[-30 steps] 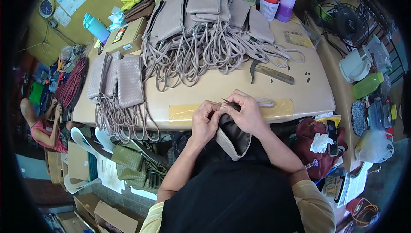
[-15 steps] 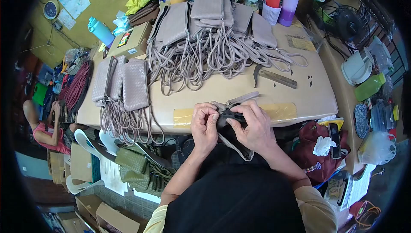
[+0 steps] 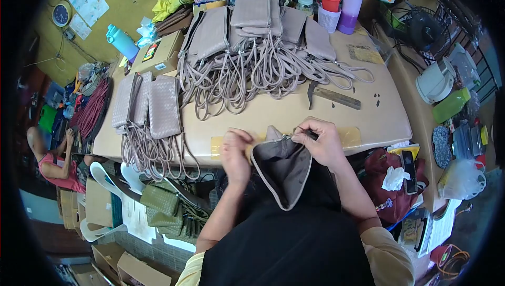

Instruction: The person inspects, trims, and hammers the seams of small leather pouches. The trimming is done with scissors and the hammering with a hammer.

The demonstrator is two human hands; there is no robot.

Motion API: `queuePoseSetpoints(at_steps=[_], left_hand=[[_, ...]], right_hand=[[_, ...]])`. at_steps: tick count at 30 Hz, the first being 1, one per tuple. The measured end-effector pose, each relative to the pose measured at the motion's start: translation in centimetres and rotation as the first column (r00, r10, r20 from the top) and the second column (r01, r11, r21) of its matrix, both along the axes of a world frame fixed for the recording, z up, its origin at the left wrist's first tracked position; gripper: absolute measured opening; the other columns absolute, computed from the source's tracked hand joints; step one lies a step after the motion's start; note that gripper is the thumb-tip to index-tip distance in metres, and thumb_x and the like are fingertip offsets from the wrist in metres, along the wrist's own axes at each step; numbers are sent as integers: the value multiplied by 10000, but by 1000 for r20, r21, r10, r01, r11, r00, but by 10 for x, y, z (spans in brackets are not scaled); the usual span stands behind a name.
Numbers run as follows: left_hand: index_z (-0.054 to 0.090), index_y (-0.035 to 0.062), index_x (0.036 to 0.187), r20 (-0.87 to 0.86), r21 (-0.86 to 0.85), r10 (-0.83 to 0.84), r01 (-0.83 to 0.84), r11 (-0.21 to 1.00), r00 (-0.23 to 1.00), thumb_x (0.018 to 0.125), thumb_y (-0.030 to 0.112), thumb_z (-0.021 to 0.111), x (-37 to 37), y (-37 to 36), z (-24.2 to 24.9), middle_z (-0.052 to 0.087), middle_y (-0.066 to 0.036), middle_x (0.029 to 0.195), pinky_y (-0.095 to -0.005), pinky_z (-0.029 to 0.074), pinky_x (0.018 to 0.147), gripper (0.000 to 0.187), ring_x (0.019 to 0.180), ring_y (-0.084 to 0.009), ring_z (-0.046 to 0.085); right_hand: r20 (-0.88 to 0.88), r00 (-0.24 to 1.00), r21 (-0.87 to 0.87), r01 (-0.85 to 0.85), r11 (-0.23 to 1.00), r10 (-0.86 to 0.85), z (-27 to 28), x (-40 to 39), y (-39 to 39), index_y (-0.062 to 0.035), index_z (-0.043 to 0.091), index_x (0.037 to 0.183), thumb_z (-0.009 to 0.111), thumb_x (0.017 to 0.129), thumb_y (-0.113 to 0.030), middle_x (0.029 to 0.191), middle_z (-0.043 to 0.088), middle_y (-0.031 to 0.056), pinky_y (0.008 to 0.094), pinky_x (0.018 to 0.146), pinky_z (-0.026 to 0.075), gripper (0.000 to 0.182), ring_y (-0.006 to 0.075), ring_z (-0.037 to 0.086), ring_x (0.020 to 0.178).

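A taupe pouch (image 3: pixel 282 173) gapes wide at the table's front edge, its dark lining and a pale rim showing. My right hand (image 3: pixel 322 143) pinches the pouch's upper right corner at the zip, with something small and dark showing between the fingers. At the pouch's left side is my left hand (image 3: pixel 235 157), its fingers smeared by motion. Beyond both hands, a pile of similar taupe pouches (image 3: pixel 210 33) with looped straps (image 3: pixel 231 86) covers the back of the table. A hammer (image 3: pixel 334 96) lies right of those straps.
Woven-textured pouches (image 3: pixel 164 107) hang their straps over the table's left edge. Olive pouches (image 3: pixel 160 202) rest on a white chair (image 3: pixel 138 217). At right are a maroon bag (image 3: pixel 384 181) and a phone (image 3: pixel 408 173). A person (image 3: pixel 60 165) sits at far left.
The pouch has swung open toward me and its lining now shows. My left hand has moved left, off the pinch at its top; my right hand has shifted slightly right.
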State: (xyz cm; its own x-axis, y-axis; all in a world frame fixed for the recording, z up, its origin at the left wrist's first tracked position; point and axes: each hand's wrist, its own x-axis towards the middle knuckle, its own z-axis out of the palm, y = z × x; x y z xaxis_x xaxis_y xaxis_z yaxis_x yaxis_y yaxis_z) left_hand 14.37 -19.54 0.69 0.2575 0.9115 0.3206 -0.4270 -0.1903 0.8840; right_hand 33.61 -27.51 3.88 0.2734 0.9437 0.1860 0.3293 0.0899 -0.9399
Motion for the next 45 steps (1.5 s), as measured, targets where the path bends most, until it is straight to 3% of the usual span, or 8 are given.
queuePoseSetpoints(at_steps=[4, 8, 10, 14, 17, 21, 36, 45], left_hand=[[575, 11, 1040, -204, 139, 268, -244, 960, 941, 992, 254, 466, -17, 31, -5, 545, -49, 1002, -271, 391, 839, 271, 854, -94, 496], [615, -12, 1009, -196, 26, -172, 180, 983, 965, 917, 168, 582, -21, 9, 20, 586, -92, 1009, -292, 401, 905, 204, 980, -157, 541], [599, -15, 1057, -527, -51, -188, 190, 980, 829, 849, 55, 658, -10, -7, 49, 627, -74, 950, -260, 444, 859, 228, 915, -126, 583], [538, -26, 1117, -464, -169, -254, 196, 966, 849, 828, -30, 652, -3, 1, 32, 654, -47, 874, -229, 468, 805, 310, 851, -94, 603], [495, -20, 1109, -334, -251, -363, 290, 924, 870, 852, -39, 626, 2, 6, 28, 654, -44, 852, -225, 467, 778, 289, 822, -87, 599], [474, 12, 1075, -122, -266, -392, 350, 898, 912, 848, 63, 700, -1, 11, 16, 666, -45, 849, -196, 473, 727, 325, 764, -75, 606], [472, 43, 1038, -141, -226, -382, 346, 910, 913, 869, 26, 660, 11, 4, 27, 611, -5, 768, -181, 450, 634, 253, 673, -51, 563], [439, 45, 1099, -58, -297, -410, 376, 878, 910, 894, 3, 615, 10, 2, 27, 650, -50, 782, -177, 426, 610, 273, 667, -50, 556]], right_hand=[[-219, 974, 19, 61, 998, -55, -7, -5, -1, 5, 600, 835, 732, 790, -52, 742, 629, 41, 258, 654, 452, 150, 78, 545, 699], [-64, 996, 94, 63, 994, -57, -6, -15, 0, 6, 580, 829, 723, 779, -20, 745, 626, 70, 264, 655, 459, 154, 101, 564, 701], [73, 997, 66, 1, 998, -6, -7, -17, -1, -12, 612, 869, 714, 740, 17, 811, 610, 78, 294, 649, 482, 167, 169, 602, 712], [279, 951, 189, 83, 979, -134, 10, -27, 1, -52, 655, 906, 699, 693, 43, 870, 575, 70, 334, 630, 493, 238, 228, 617, 726], [499, 866, 217, -109, 970, -14, 11, -28, 6, -95, 686, 905, 674, 669, 58, 866, 553, 45, 364, 599, 488, 282, 233, 617, 695], [473, 880, 279, -112, 954, -35, 7, -30, 16, -80, 679, 876, 648, 664, 75, 828, 563, 42, 358, 583, 484, 264, 234, 611, 660], [-290, 953, 320, 181, 930, -86, -11, -20, 8, 5, 599, 767, 703, 736, 60, 810, 537, 63, 256, 607, 423, 121, 135, 532, 701], [218, 972, 310, 12, 951, -83, 13, -24, -11, -28, 667, 831, 727, 668, 58, 767, 540, 44, 294, 586, 460, 193, 157, 583, 679]])
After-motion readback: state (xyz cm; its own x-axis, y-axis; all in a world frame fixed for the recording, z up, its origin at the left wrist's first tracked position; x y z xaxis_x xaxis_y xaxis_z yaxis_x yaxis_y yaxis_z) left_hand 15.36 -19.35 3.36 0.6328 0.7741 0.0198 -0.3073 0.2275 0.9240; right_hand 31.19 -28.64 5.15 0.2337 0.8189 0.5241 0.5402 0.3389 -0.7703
